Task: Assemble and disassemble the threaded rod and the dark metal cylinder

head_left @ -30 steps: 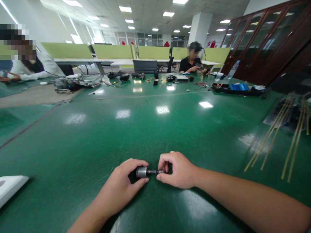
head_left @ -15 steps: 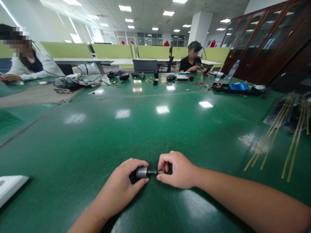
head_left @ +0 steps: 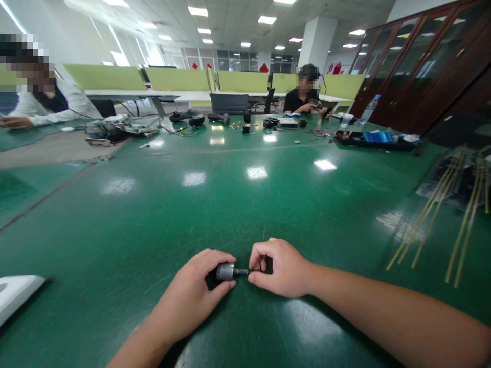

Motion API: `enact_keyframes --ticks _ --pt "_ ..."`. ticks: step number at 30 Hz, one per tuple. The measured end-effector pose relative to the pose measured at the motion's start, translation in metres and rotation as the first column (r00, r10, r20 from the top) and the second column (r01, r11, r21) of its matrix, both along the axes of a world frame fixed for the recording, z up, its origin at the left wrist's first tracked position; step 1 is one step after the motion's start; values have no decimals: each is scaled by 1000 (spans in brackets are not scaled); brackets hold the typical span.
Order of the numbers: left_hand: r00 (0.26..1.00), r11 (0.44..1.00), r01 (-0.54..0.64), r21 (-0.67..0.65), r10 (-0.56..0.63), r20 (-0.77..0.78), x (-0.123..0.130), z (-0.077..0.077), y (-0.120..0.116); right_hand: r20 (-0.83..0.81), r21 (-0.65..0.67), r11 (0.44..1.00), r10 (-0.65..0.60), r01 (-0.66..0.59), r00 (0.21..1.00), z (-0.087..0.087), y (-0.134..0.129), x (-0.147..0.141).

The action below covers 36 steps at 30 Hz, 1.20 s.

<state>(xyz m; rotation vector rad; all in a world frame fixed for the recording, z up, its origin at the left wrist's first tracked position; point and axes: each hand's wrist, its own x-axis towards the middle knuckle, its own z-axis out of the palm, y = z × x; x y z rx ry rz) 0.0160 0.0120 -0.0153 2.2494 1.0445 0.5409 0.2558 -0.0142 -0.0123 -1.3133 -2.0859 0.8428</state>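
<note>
The person's left hand point(head_left: 192, 289) closes thumb and forefinger around a metal cylinder point(head_left: 226, 271); at its three o'clock, the right hand point(head_left: 282, 268) pinches the end of the thin shaft point(head_left: 241, 272). Compared with a second ago, the cylinder sits slightly nearer the right hand and less shaft tip shows, suggesting a small lengthwise adjustment. Across the green table point(head_left: 245, 209), a white object point(head_left: 17, 294) lies at nine o'clock, yellow rods point(head_left: 426, 213) between two and three

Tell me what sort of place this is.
Probably an office used partly as a workshop: pale green partitions, a glass-fronted cabinet, and a large green table bearing scattered hardware.
</note>
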Motion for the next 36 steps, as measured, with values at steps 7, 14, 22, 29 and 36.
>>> enact_keyframes --ticks 7,14,22,29,36 --pt "1000 1000 0 -1 0 2 0 0 0 -11 -27 1000 5 -5 1000 0 2 0" --pt "1000 1000 -15 9 14 16 -1 -2 1 -16 -44 999 -24 24 1000 1 1 -1" --pt "999 999 -50 6 50 12 -2 -2 3 -72 -64 998 -29 24 997 -1 3 0" --pt "996 996 -86 23 85 30 -4 -2 4 -62 -79 996 -36 31 997 -2 4 2" --pt "995 995 -96 10 96 22 -5 -1 5 -81 -94 995 -41 33 996 -1 2 1"
